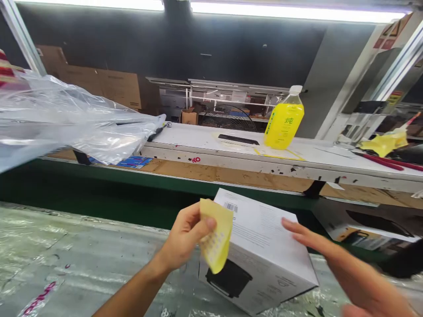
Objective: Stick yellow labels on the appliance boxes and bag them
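Left hand (183, 240) is pinching one yellow sticker sheet (216, 240), hanging just left of one white box (264, 246). Box is sitting tilted on the plastic-covered surface (66, 255), long axis running away rightward. Right hand (317, 242) is lying flat, unclenched, fingertips touching the box top. One yellow bottle (284, 121) is standing on the shelf beyond.

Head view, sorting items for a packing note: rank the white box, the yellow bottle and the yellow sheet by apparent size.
1. white box
2. and 3. unsure: yellow sheet, held in the left hand, and yellow bottle look alike; the bottle stands farther away.
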The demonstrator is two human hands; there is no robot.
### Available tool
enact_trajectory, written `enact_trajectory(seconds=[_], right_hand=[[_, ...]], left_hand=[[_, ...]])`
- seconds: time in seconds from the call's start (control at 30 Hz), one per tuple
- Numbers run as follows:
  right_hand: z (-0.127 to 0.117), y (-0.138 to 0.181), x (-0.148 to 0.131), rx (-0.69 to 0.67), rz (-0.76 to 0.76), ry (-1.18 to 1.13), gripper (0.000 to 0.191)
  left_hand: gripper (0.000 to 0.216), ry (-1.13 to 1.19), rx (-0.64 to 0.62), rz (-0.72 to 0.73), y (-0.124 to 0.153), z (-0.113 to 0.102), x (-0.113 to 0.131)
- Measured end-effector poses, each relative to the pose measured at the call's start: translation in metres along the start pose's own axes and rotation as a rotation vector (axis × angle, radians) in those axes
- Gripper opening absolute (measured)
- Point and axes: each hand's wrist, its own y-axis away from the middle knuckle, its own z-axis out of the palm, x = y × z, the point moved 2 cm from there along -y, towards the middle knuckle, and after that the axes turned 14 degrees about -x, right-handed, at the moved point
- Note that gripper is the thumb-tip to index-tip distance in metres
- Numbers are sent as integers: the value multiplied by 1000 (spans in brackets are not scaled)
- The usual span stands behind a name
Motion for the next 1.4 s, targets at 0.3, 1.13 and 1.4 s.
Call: enact_trajectory(seconds=[0.3,1.13,1.4], right_hand=[[-3,-54,-48,218,-113,207,18],[0,-94,-59,346,-196,271,23],[-2,-99,-57,282,-161,207,19]], left_hand=[[18,-469,-120,-99,-45,22,44],[45,-737,-195,254,-46,33,39],[40,-668,-140,192,-47,37,37]])
